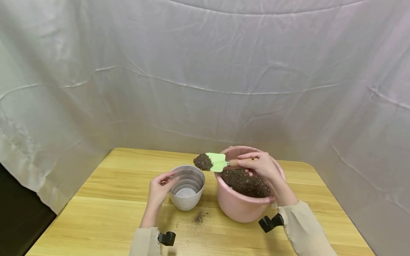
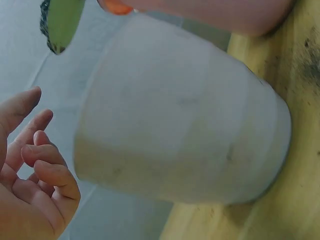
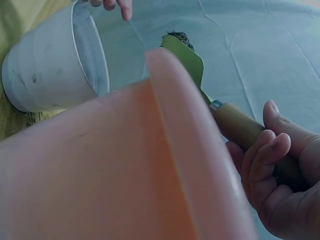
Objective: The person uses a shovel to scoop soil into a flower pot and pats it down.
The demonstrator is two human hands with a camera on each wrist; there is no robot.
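**On the bench, soil rides a trowel toward a small pot**

On the wooden bench (image 1: 121, 199) we see a pink tub (image 1: 238, 208) part full of dark soil (image 1: 246, 183), with a small white ribbed pot (image 1: 187, 188) just to its left, apart from it. Our right hand (image 1: 261, 165) curls its fingers round the wooden handle of a green trowel (image 1: 217, 162), whose blade carries a heap of soil above the pot's far rim. Our left hand (image 1: 160, 188) rests against the pot's near left side, fingers relaxed and slightly spread, steadying rather than gripping. A few crumbs (image 1: 200, 217) lie on the bench between pot and tub. We judge this the carrying step; next, the blade needs to come over the pot's mouth and tip so the soil falls inside, not on the bench.
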